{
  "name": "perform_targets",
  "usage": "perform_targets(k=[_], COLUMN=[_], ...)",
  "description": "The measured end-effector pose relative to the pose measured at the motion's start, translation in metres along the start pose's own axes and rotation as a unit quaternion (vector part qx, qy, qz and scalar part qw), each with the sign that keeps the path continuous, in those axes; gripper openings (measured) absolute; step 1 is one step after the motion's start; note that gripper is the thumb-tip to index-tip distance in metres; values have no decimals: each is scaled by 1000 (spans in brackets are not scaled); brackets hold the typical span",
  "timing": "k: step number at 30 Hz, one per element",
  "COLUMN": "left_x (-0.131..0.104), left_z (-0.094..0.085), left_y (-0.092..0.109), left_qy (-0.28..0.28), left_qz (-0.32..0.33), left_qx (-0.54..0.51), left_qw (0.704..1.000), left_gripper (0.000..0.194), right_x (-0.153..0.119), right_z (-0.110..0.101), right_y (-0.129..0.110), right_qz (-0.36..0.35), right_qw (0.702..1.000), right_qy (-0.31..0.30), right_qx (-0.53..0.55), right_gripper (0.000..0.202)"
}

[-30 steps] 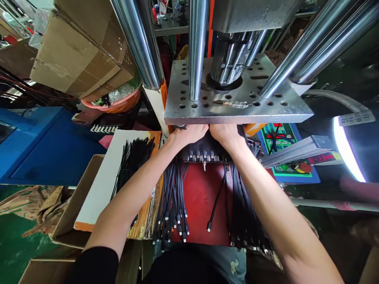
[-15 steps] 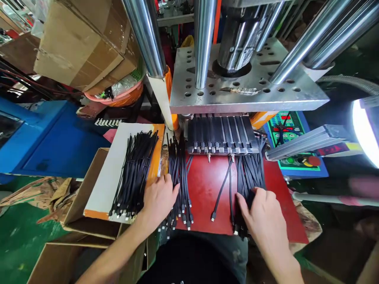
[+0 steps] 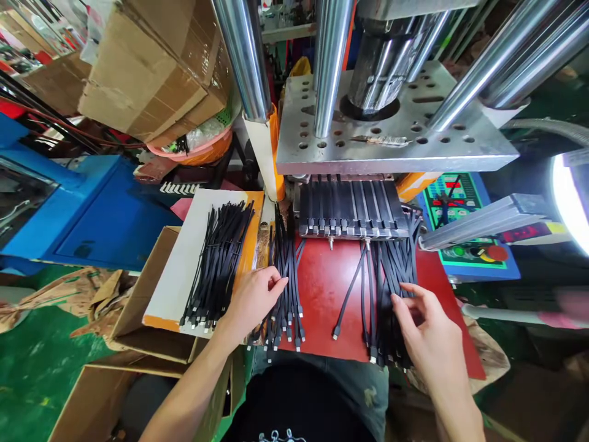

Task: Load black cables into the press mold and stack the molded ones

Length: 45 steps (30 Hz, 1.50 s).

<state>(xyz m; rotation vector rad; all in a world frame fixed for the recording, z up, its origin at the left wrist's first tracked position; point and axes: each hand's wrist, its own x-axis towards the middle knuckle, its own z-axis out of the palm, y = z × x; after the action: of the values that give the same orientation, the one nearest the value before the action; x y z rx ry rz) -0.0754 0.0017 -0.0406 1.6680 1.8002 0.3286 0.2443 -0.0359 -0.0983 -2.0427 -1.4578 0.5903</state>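
Note:
My left hand [image 3: 258, 293], its thumb and fingers drawn together, is over a bundle of black USB cables [image 3: 289, 270] left of the red work surface. Whether a cable is between those fingers is hidden. On the right side, my right hand [image 3: 430, 328] is loosely curled, with thumb and forefinger slightly apart, beside another pile of black cables [image 3: 396, 264]; nothing shows in its grasp. Behind them is a metal mould [image 3: 354, 212] with cable strands in its slots and a row of connectors along its front. A single cable [image 3: 348, 294] lies at an angle on the red surface.
Above the mould hangs a thick steel plate [image 3: 396, 162] on shiny columns. A white board [image 3: 177, 264] at left carries more cables. Open cardboard boxes [image 3: 142, 331] are below it. At right are a control panel [image 3: 460, 202] and a metal bar [image 3: 488, 221].
My right hand has lifted off the right cable pile and moved slightly right, its fingers loosening. My left hand's thumb has come in against its fingers. The camera view has shifted slightly.

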Motion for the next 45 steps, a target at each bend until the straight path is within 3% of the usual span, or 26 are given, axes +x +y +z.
perform_targets(k=[3, 5, 7, 9, 11, 13, 16, 20, 22, 24, 27, 31, 32, 34, 36, 38, 40, 43, 45], left_x=[-2, -6, -11, -17, -24, -31, -39, -45, -50, -58, -73, -73, -68, -51, -31, -14, -4, -1, -3], left_z=[-8, -11, -8, 5, 24, 45, 61, 55, 51, 52, 62, 60, 54, 39, 25, 16, 12, 12, 10], left_y=[3, 7, 13, 22, 33, 43, 52, 56, 55, 52, 44, 44, 48, 61, 74, 83, 87, 86, 85], left_qy=[-15, -47, -109, -173, -206, -199, -180, -189, -170, -156, -160, -181, -174, -129, -88, -108, -140, -139, -133], left_qz=[12, 16, 10, -12, -35, -50, -50, -5, 33, 87, 135, 114, 109, 114, 146, 192, 220, 208, 183], left_qx=[-27, -98, -202, -309, -396, -461, -504, -476, -428, -365, -297, -243, -243, -266, -293, -306, -303, -301, -310], left_qw=[999, 994, 973, 935, 894, 864, 843, 859, 887, 914, 932, 946, 948, 949, 941, 926, 916, 920, 923], left_gripper=[32, 31, 29, 31, 40, 51, 57, 41, 32, 29, 24, 8, 5, 23, 26, 16, 19, 23, 24], right_x=[3, 3, -4, -19, -41, -64, -82, -68, -55, -44, -34, -31, -32, -35, -38, -40, -42, -43, -43], right_z=[-1, -5, -11, -15, -14, -9, -3, -17, -28, -33, -25, -5, -3, -1, -2, -4, -6, -9, -10], right_y=[4, 3, -4, -17, -33, -47, -60, -61, -61, -63, -71, -78, -78, -77, -76, -76, -75, -69, -63], right_qz=[-25, -34, -31, -27, -39, -58, -74, -84, -75, -48, 14, 25, 5, -43, -91, -128, -148, -165, -176], right_qw=[998, 995, 994, 995, 987, 966, 944, 914, 886, 870, 875, 890, 895, 906, 914, 917, 920, 930, 931], right_qy=[4, 29, 74, 92, 38, -49, -151, -304, -389, -417, -344, -250, -244, -239, -229, -213, -191, -133, -111], right_qx=[-49, -86, -75, 18, 150, 247, 285, 257, 239, 258, 340, 380, 373, 346, 322, 312, 308, 299, 299], right_gripper=[52, 54, 55, 49, 34, 21, 14, 18, 14, 15, 41, 56, 55, 53, 53, 54, 48, 27, 24])
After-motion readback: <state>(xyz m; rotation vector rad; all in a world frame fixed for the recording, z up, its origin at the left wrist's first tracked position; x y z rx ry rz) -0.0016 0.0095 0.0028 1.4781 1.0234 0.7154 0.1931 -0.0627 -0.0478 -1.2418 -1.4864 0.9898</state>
